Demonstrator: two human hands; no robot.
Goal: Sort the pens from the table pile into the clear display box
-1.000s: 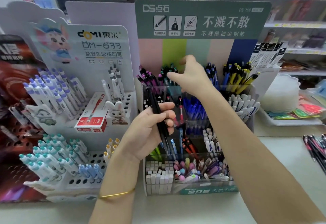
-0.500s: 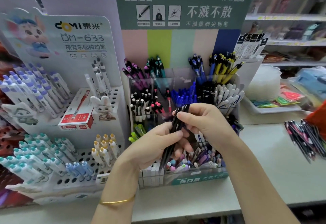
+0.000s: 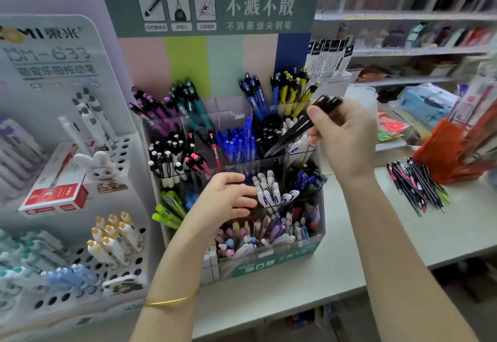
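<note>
Pens [image 3: 293, 132], slim and black, bunched in right hand [image 3: 347, 139].

A: Which items resist counting?
B: Black pens [image 3: 293, 133]: number unclear, lower ends lost among stock in the clear display box [image 3: 271, 259].
A: Edges and background?
B: White stand [image 3: 129, 153], cut off at left; rear shelves [image 3: 403, 16], blurred, goods unidentifiable.

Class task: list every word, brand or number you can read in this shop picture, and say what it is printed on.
"DS点石": green header card.
"不溅不散": same card.
"東米": white pen stand.
"DM-633": same stand.
Red box, hanging packets: too small to read.
</note>
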